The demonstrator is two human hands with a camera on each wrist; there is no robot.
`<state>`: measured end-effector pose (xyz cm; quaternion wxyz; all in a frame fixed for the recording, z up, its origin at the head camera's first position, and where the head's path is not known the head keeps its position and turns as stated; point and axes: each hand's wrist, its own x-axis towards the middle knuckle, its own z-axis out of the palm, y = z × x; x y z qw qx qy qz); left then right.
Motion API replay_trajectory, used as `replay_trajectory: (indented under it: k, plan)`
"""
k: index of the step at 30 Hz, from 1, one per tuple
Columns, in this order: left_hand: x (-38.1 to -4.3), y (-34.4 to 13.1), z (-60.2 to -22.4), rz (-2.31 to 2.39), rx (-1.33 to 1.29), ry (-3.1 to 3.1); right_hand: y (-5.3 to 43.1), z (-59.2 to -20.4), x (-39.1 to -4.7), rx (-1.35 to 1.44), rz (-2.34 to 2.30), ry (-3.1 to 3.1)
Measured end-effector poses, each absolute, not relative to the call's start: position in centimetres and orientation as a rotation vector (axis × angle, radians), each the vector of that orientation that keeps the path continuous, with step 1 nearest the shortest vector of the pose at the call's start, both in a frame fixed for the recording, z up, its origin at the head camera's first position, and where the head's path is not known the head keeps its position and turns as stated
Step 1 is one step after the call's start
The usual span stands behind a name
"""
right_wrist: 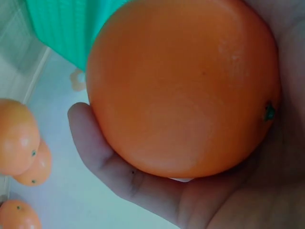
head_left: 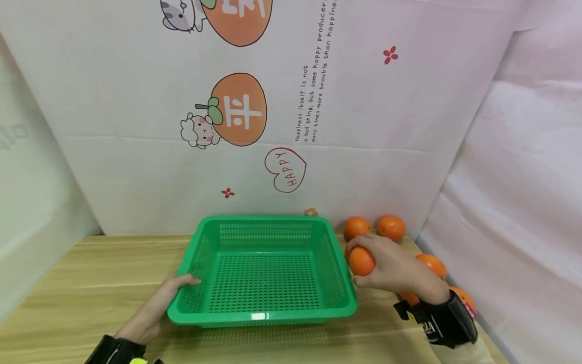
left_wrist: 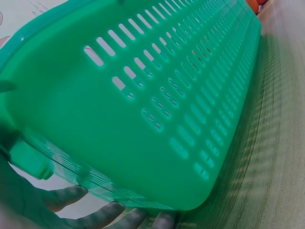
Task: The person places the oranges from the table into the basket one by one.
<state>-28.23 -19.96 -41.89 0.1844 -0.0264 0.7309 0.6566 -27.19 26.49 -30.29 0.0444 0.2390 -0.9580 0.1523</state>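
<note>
A green plastic basket (head_left: 291,317) with slotted walls and a mesh floor stands on the table, and nothing lies in it. My left hand (head_left: 165,298) holds its left rim, the thumb over the edge and the fingers along the outer wall. In the left wrist view those fingers (left_wrist: 97,217) lie against the basket's side (left_wrist: 86,114). My right hand (head_left: 393,265) grips an orange (head_left: 362,261) just beyond the right rim. Up close in the right wrist view, the orange (right_wrist: 181,90) sits in the palm with its small green stem end showing.
Two oranges, one (head_left: 356,228) nearer the basket and another (head_left: 391,228), sit at the back right by the wall. Further oranges, such as this one (head_left: 432,265), lie along the right side, partly behind my right arm. White printed sheeting (head_left: 345,177) covers the walls around the wooden table (head_left: 82,283).
</note>
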Motion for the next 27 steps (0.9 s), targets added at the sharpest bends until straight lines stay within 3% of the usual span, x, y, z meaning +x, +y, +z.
replay_trajectory:
  k: [27]
  plan:
    - [-28.0,-19.9,-41.6,1.818,-0.096,2.065,21.8,-28.9,-28.2,0.758,0.481,-2.898]
